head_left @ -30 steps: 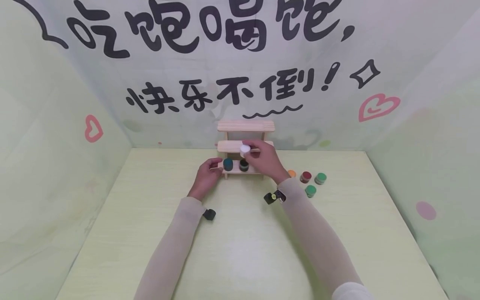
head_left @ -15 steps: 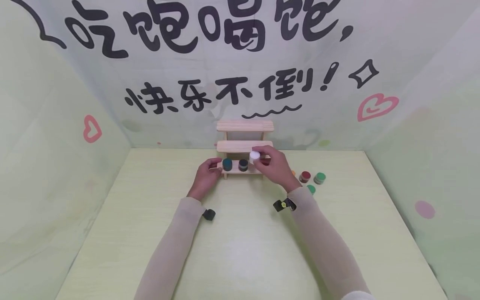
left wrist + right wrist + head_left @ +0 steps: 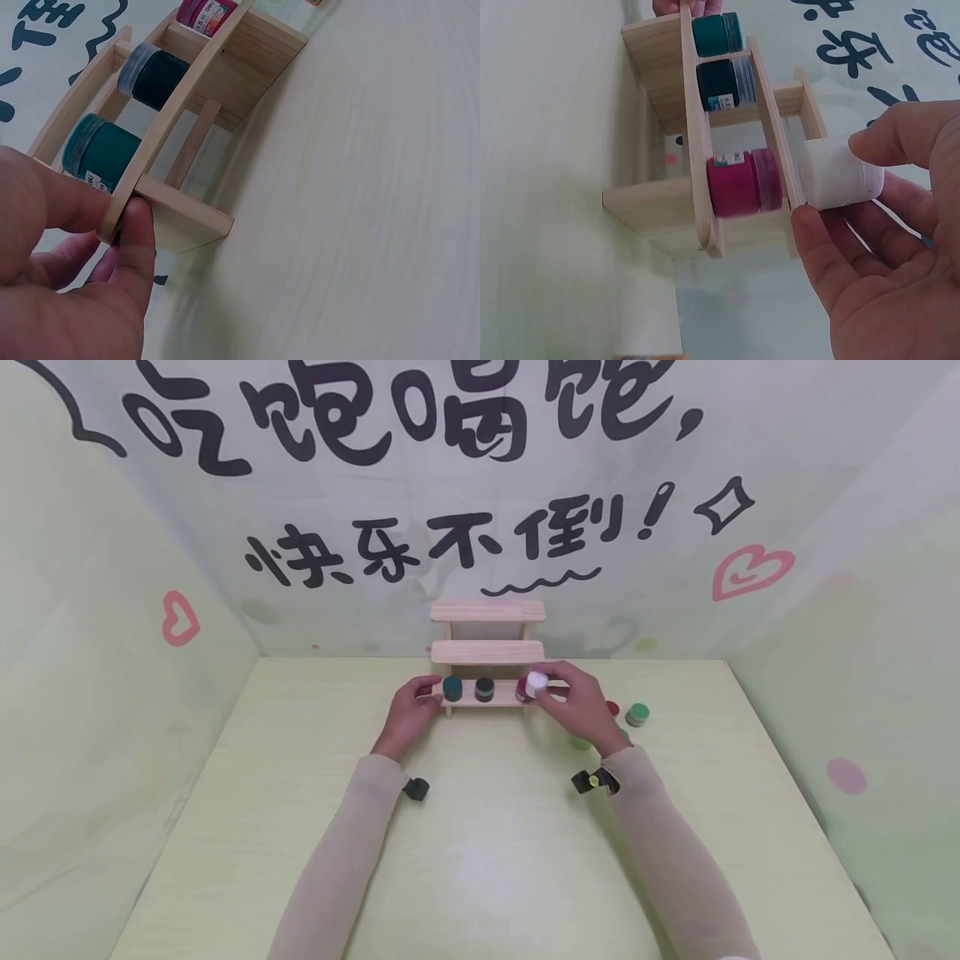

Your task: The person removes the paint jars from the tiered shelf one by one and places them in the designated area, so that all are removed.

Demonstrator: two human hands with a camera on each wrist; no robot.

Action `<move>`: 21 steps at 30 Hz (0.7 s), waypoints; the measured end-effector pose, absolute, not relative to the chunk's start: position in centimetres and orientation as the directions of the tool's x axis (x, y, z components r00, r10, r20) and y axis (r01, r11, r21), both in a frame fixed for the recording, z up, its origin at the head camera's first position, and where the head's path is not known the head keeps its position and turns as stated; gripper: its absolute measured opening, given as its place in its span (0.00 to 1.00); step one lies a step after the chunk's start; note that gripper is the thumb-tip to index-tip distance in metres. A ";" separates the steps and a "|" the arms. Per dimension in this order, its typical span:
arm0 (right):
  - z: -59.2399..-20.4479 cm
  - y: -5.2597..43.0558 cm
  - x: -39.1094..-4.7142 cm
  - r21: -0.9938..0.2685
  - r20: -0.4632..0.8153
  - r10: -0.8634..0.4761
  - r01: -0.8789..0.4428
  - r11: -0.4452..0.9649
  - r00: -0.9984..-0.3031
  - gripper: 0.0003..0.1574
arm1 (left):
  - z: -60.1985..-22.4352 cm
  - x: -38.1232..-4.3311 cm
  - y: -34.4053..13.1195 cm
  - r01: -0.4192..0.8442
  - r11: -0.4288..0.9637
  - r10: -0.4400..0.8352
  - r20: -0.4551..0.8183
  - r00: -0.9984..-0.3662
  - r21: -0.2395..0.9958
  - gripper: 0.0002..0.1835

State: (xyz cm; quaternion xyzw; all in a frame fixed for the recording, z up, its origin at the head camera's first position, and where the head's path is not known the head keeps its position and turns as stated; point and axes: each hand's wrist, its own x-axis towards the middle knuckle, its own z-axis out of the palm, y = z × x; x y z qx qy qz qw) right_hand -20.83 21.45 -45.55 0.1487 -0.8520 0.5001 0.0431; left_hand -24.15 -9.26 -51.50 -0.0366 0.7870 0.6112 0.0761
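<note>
A three-tier wooden stand (image 3: 487, 652) is by the back wall. On its lowest shelf sit a teal paint jar (image 3: 452, 688), a dark paint jar (image 3: 484, 689) and, at the right end, a magenta paint jar (image 3: 735, 184). My left hand (image 3: 408, 714) pinches that shelf's left end between thumb and fingers, beside the teal jar. With thumb and fingers, my right hand (image 3: 581, 702) grips a white paint jar (image 3: 832, 172). In the head view the white jar partly covers the magenta one; whether it touches the stand I cannot tell.
Right of the stand, a green jar (image 3: 638, 715) stands on the pale table (image 3: 480, 860). A red jar (image 3: 612, 708) and more green are partly hidden by my right hand and wrist. A printed cloth backdrop (image 3: 360, 493) rises behind the stand.
My right hand has moved right and slightly down with the white jar, from before the middle shelf to the lowest shelf's right end. The magenta jar has come into view. The left hand stays put.
</note>
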 end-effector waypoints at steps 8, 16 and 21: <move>-46.2 24.1 -19.9 -0.837 0.192 -0.204 -0.268 0.476 -0.960 0.27 | -51.6 -24.1 -9.3 -0.145 0.250 0.035 -0.158 -0.987 0.958 0.21; -47.0 26.3 -18.8 -0.813 0.210 -0.208 -0.289 0.506 -0.955 0.26 | -51.6 -24.1 -9.3 -0.146 0.257 0.027 -0.158 -0.987 0.955 0.21; -47.6 27.6 -18.0 -0.772 0.220 -0.200 -0.296 0.563 -0.955 0.26 | -51.7 -24.1 -9.3 -0.148 0.261 0.026 -0.160 -0.987 0.954 0.20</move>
